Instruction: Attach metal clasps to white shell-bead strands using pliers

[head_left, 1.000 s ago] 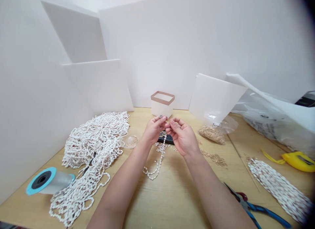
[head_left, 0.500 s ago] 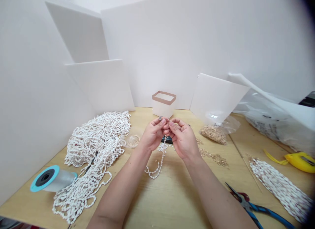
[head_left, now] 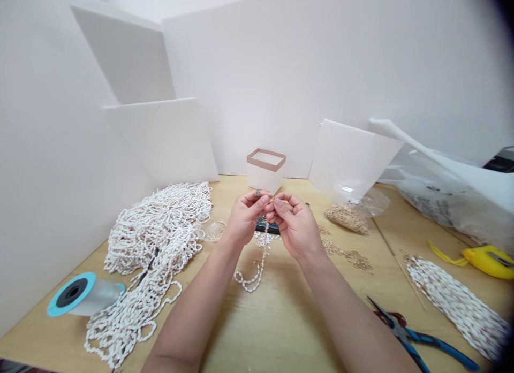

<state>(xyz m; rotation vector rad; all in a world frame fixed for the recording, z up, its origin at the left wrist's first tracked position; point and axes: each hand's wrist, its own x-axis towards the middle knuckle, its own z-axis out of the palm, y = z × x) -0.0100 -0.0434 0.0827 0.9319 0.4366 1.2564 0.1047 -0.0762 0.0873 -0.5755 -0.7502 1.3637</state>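
My left hand [head_left: 249, 217] and my right hand [head_left: 296, 223] meet fingertip to fingertip above the middle of the table. Both are closed in a pinch, with a tiny gold-coloured bit at the fingertips, too small to name. A strand of white beads [head_left: 263, 260] hangs down from between them, and its lower end curls on the tabletop. The strand's upper end is hidden by my fingers. Just behind and below the hands lies a dark tray [head_left: 264, 228], partly covered by them, with loose white beads [head_left: 260, 239] beside it.
Heaped bead strands [head_left: 160, 228] and a spool of clear line [head_left: 86, 292] occupy the left. A small box [head_left: 265, 172] stands at the back. To the right are a bag of beads [head_left: 347, 218], scattered gold pieces [head_left: 353, 258], pliers [head_left: 401, 330], bundled strands [head_left: 453, 303] and a yellow tape measure [head_left: 488, 260].
My left fingers have drawn slightly left, opening a small gap between the fingertips where a gold-coloured bit shows. The hanging strand has shifted a little. More of the dark tray is visible.
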